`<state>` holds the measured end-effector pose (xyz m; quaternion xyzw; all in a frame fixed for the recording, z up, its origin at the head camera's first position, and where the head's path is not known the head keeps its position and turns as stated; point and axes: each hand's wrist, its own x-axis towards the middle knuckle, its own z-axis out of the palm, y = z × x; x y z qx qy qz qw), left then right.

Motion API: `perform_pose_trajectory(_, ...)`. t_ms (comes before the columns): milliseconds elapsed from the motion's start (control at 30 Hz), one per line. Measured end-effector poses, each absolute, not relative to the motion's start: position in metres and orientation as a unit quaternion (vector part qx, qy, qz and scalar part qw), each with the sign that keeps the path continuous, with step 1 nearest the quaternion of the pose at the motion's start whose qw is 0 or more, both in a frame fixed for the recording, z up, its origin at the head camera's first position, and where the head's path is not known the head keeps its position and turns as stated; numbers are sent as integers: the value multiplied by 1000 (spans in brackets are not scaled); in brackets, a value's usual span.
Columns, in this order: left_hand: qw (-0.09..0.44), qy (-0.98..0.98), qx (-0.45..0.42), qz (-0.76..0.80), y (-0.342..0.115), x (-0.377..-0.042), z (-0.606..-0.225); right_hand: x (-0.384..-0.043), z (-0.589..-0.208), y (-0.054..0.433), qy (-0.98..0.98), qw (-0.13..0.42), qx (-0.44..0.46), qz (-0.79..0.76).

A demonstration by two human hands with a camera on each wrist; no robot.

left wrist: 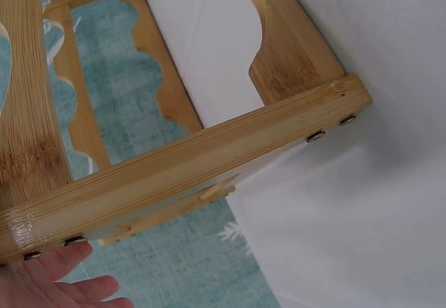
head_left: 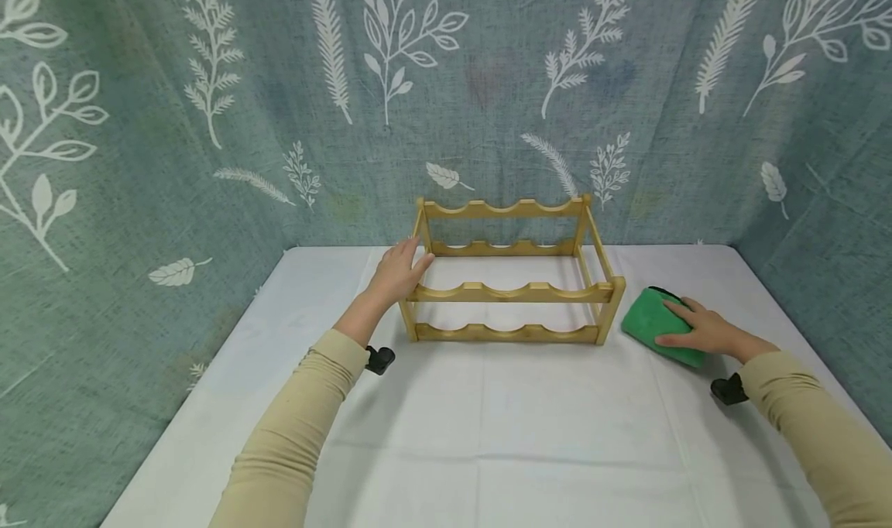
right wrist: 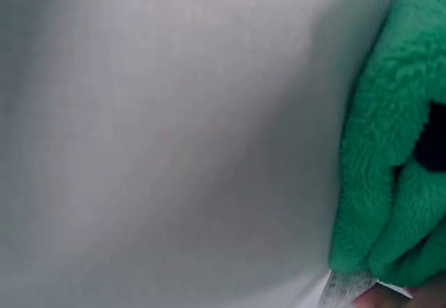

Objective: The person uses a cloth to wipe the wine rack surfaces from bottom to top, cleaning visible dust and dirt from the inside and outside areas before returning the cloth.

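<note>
A light wooden bottle rack (head_left: 536,293), with scalloped rails, stands at the back of the white table. My left hand (head_left: 399,269) is at its upper left front corner, the thumb on the inner side of the post. The left wrist view shows its straight, slightly spread fingers (left wrist: 90,290) beside the rack's end post (left wrist: 181,162). To the right of the rack, my right hand (head_left: 704,332) holds a folded green plush cloth (head_left: 650,319) from above, thumb and fingers apart across it. Dark trim and a small pale tag (right wrist: 341,290) show on the cloth.
The white tablecloth (head_left: 543,435) covers the whole table. Blue-green curtains (head_left: 481,149) with white leaf prints hang close behind the rack and along both sides. A small black device (head_left: 379,360) sits at the left wrist, another (head_left: 729,389) at the right.
</note>
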<state>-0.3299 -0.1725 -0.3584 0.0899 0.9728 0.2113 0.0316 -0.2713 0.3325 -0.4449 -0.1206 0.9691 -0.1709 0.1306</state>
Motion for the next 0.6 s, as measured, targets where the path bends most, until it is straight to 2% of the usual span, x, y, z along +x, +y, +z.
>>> perform_pose_trajectory(267,16,972,96,214,-173,-330,-361,-259,-445,330,970,118,-127,-171)
perform_pose_trajectory(600,60,965,99,237,-175,-329,-355,-258,-449,322,954,114,-127,-245)
